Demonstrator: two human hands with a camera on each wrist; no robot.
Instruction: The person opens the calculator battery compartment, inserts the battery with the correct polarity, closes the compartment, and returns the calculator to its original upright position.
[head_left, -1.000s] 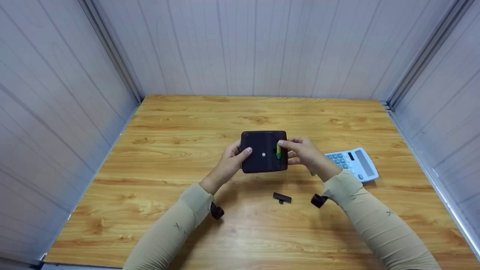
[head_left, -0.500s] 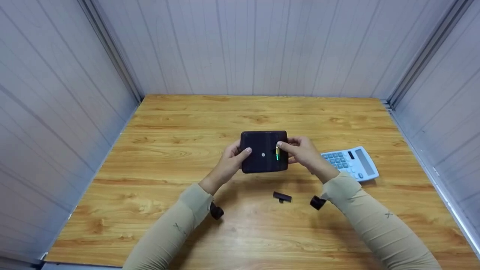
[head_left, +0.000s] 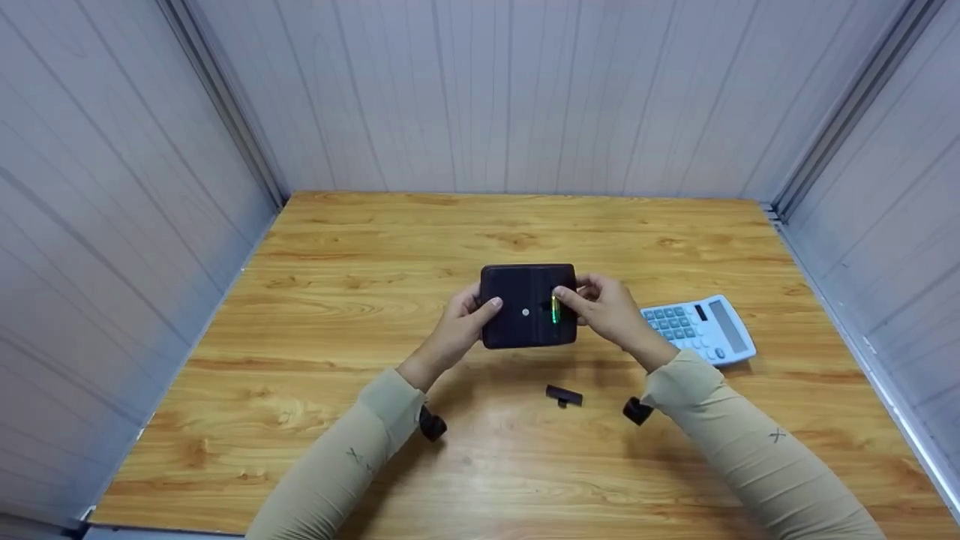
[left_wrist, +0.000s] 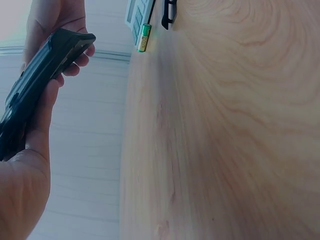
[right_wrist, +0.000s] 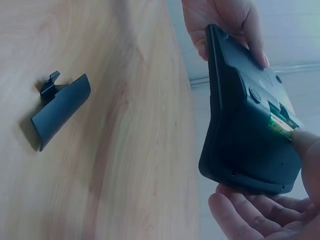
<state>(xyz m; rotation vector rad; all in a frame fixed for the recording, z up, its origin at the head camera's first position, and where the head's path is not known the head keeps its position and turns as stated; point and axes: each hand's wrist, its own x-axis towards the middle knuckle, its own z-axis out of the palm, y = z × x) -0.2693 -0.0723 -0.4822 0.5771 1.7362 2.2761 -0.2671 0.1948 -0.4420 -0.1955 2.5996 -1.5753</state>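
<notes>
My left hand (head_left: 459, 319) grips the left side of a black wedge-shaped device (head_left: 514, 289), its thumb across the back face. The device is lifted off the table with its back toward me; its front is hidden. A green and gold battery (head_left: 556, 309) lies at the slot in its right part. On the battery's end rests the thumb of my right hand (head_left: 611, 311), with the other fingers curled behind the device's edge. In the right wrist view the battery (right_wrist: 280, 126) sits slightly slanted in the slot. A black battery cover (right_wrist: 62, 112) with a clip lies on the table.
At the right of the wooden table (head_left: 360, 315) lies a light blue calculator (head_left: 701, 330). A second green and gold battery (left_wrist: 143, 38) lies beside it in the left wrist view. Pale panel walls (head_left: 480, 97) stand at the back and sides.
My right thumb has slid slightly downward along the battery, and the right fingers have drawn in behind the device. The left hand keeps its grip almost unmoved.
</notes>
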